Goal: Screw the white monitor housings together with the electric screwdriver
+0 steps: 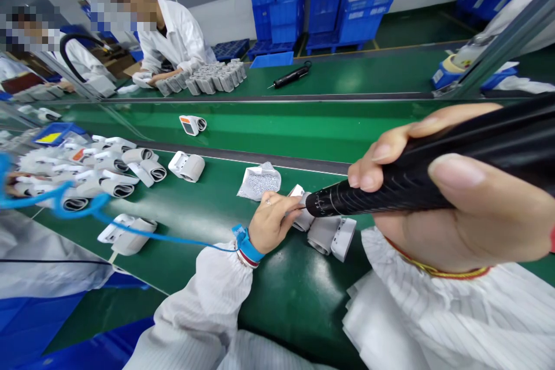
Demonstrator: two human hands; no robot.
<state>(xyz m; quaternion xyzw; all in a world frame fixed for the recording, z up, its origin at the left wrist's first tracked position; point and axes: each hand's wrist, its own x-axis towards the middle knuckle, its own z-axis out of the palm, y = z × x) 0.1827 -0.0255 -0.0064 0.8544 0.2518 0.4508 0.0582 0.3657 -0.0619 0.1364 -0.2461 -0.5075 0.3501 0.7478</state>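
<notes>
My right hand [472,202] is wrapped round a black electric screwdriver [359,196], which slants in from the right with its tip pointing left. At that tip, my left hand [271,222] has thumb and index finger pinched together; whatever lies between them is too small to make out. Directly under the fingers and the tip is a white wrist blood pressure monitor [302,221], partly hidden. Touching it or close beside it lies another wrist blood pressure monitor [344,239] with a rolled grey cuff. Behind my left hand rests an open bag of small screws [262,182].
A blue wrist strap [249,243] with a coiled cord [160,235] runs left from my left wrist. Many monitors [99,167] are heaped at the left; one sits on the conveyor [277,127]. Across it, a co-worker [173,40] handles units near another screwdriver [290,76].
</notes>
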